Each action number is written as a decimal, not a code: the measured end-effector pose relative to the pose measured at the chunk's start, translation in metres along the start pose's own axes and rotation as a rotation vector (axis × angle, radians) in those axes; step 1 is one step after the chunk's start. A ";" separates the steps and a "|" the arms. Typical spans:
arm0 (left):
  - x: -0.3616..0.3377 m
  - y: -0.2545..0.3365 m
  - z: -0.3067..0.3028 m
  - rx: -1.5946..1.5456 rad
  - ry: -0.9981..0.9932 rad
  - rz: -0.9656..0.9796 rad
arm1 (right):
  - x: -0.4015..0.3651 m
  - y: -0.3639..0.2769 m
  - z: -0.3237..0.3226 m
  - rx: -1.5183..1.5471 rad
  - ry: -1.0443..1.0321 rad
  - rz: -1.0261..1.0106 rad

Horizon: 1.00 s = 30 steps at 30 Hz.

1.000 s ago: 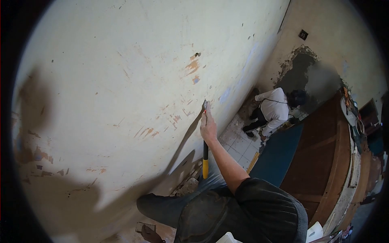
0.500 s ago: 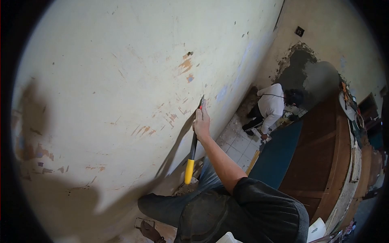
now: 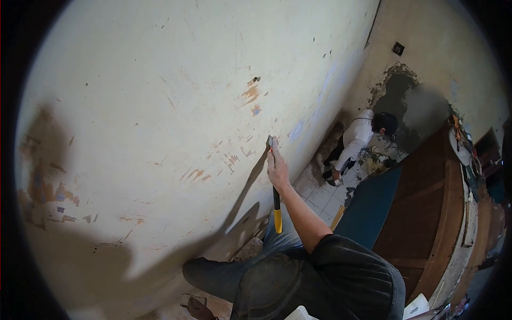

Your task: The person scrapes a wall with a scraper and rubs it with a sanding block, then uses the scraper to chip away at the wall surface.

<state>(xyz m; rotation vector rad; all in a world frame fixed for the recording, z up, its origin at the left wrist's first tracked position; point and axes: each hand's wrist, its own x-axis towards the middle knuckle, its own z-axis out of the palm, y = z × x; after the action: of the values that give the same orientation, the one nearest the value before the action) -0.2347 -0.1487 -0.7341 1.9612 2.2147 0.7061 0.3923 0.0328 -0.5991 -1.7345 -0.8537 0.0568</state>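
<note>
My right hand [image 3: 278, 173] is wrapped round a long scraper [image 3: 276, 202] with a black shaft and a yellow end. Its small grey tip, beside my fingertips, is at the pale painted wall [image 3: 160, 122], close to scratched patches where brown and bluish layers show. Low at the bottom edge, in shadow, my left hand [image 3: 198, 308] is closed on a flat rectangular thing [image 3: 188, 300] with a light rim. What that thing is I cannot make out.
A co-worker [image 3: 356, 140] in a white top bends over the tiled floor [image 3: 320, 198]. To the right leans a large brown wooden panel [image 3: 421, 213] beside a blue surface [image 3: 368, 208]. Grey plaster [image 3: 397, 98] covers part of the far wall.
The view has shifted slightly. The scraper's yellow end has swung right, so its shaft stands more upright in view. The co-worker has bent lower, with a hand near the foot.
</note>
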 end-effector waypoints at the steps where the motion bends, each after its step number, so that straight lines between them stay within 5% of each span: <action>1: 0.000 0.014 -0.002 -0.082 -0.010 -0.085 | -0.001 -0.001 -0.001 0.000 0.001 0.003; 3: 0.004 0.047 -0.011 -0.326 -0.026 -0.345 | 0.000 -0.005 -0.004 -0.007 -0.041 0.050; 7: 0.008 0.066 -0.017 -0.419 0.017 -0.325 | -0.002 -0.015 0.001 -0.056 -0.048 0.092; 9: 0.014 0.074 -0.023 -0.153 0.004 -0.154 | -0.003 -0.023 0.020 0.116 0.084 0.134; 10: 0.017 0.080 -0.026 -0.145 -0.003 -0.152 | 0.001 -0.025 0.031 0.082 0.249 -0.017; 15: 0.039 0.106 -0.045 -0.127 0.059 -0.021 | 0.005 -0.047 -0.009 0.417 -0.117 0.441; 16: 0.039 0.118 -0.051 -0.134 0.068 -0.026 | -0.006 -0.044 -0.005 0.419 -0.122 0.429; 17: 0.041 0.131 -0.057 -0.200 0.095 -0.001 | -0.022 -0.039 0.003 0.238 -0.051 0.111; 19: 0.044 0.166 -0.066 -0.270 0.135 0.015 | -0.026 -0.046 0.012 0.062 0.016 -0.220; 21: 0.044 0.201 -0.080 -0.336 0.113 0.064 | -0.031 -0.067 0.015 0.135 -0.040 0.017; 30: 0.020 0.197 -0.098 -0.297 0.107 0.132 | -0.015 -0.048 0.021 0.061 0.040 0.032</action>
<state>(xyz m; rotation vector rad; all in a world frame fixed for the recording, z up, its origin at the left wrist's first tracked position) -0.0944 -0.1433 -0.5637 1.9704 1.9107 1.1104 0.3473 0.0461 -0.5707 -1.6871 -0.7872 0.0685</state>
